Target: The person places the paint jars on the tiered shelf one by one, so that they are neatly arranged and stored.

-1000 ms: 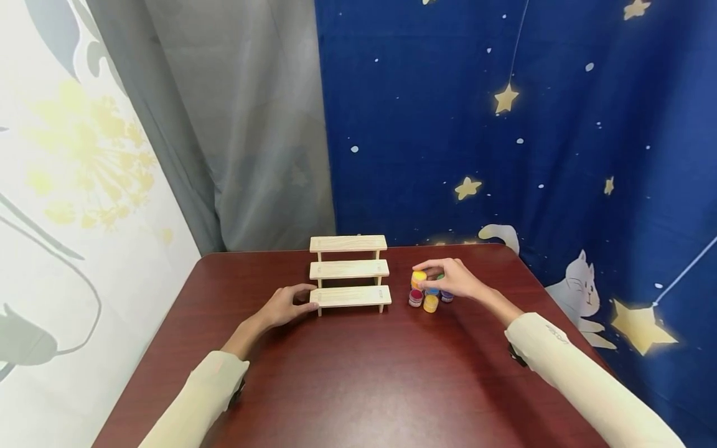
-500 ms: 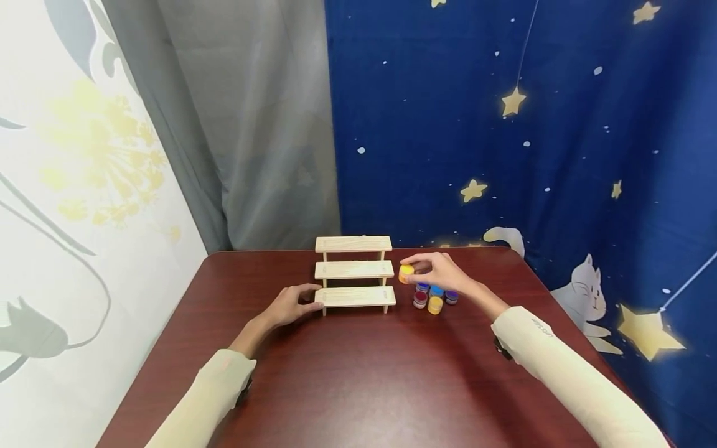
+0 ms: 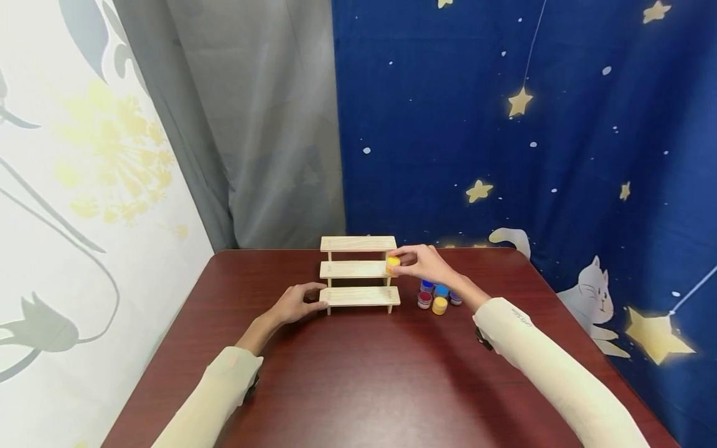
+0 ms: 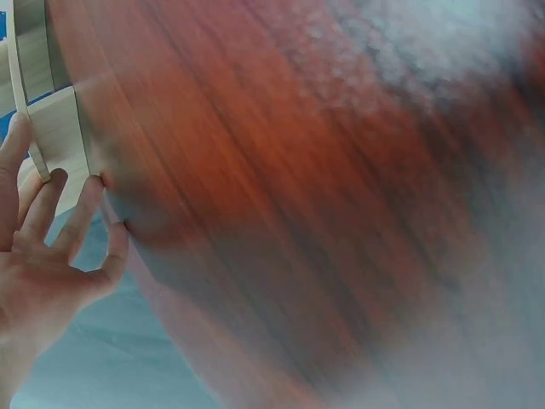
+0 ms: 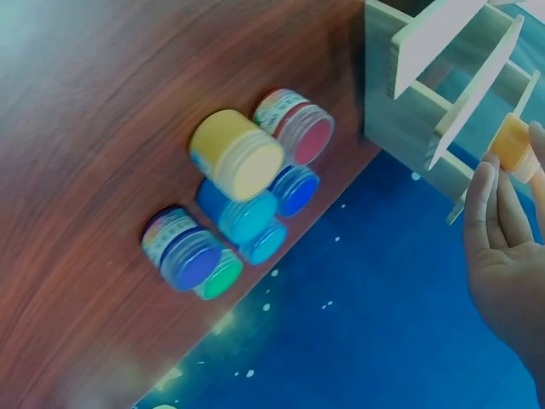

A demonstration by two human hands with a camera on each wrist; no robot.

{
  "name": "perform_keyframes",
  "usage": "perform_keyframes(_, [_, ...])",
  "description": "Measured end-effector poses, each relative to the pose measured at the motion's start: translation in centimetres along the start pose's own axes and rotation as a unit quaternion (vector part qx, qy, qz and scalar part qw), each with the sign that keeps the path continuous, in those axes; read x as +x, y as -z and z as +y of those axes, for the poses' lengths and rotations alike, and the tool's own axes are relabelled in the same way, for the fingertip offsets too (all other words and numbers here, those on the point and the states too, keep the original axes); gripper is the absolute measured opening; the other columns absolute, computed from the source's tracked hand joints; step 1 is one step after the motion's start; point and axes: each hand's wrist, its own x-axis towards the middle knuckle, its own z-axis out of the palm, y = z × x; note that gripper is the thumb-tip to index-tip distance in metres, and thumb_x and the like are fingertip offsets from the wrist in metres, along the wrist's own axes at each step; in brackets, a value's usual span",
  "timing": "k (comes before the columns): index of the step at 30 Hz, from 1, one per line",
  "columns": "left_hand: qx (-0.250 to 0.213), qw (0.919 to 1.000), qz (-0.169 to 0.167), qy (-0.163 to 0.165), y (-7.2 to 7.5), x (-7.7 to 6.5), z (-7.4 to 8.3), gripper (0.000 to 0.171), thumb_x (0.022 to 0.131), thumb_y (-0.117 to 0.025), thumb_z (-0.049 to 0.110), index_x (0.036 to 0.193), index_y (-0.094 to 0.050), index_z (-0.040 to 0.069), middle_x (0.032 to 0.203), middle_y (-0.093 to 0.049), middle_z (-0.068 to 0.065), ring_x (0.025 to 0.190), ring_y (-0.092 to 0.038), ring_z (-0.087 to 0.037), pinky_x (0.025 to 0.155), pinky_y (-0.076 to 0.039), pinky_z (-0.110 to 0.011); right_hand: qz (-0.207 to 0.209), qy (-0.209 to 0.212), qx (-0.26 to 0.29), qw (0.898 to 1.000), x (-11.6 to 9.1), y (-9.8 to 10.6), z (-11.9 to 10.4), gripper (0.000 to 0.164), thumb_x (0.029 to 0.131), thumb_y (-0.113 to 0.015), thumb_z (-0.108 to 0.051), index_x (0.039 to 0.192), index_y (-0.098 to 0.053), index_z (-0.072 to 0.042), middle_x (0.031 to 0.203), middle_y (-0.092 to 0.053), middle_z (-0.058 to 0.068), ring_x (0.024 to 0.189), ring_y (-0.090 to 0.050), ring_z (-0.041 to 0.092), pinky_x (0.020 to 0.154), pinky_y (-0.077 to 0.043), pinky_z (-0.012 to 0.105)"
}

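A three-step wooden display stand (image 3: 358,296) stands near the back of the table. My left hand (image 3: 295,303) grips the left end of its lowest board, thumb at the front edge; the left wrist view also shows fingers (image 4: 75,217) at the wood. At the right end of the middle board, my right hand (image 3: 428,264) pinches a small yellow-orange paint jar (image 3: 393,266) between thumb and fingers. Whether this jar touches the board, I cannot tell. In the right wrist view the held jar (image 5: 511,143) is partly hidden by the fingers.
Right of the stand, several lidded paint jars cluster on the table: dark red (image 3: 424,300), yellow (image 3: 439,305), light blue (image 3: 441,291), purple (image 3: 455,298), and a green one (image 5: 220,274) in the right wrist view. Curtains (image 3: 414,124) hang behind the dark red-brown table (image 3: 347,379).
My right hand has lifted the yellow-orange jar from the cluster and carried it left to the middle board's right end. My left hand has stayed at the stand; the head view has shifted slightly.
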Motion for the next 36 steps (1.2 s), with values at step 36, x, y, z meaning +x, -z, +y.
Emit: perform_keyframes(36, [-0.011,0.9991,0.005,0.042,-0.2,0.0,0.6,0.049,0.093,-0.082,0.028,0.136,-0.067,0.009,0.121,-0.072,-0.013,0.112,-0.067,-0.028,0.097,-0.052,-0.049,0.029,0.029,0.0,0.999,10.4,-6.5,-4.2,0.042,0.096,-0.077,-0.017,0.136,-0.069,-0.01,0.127,-0.072,0.012,0.11,-0.072,0.026,0.091,-0.058,0.04])
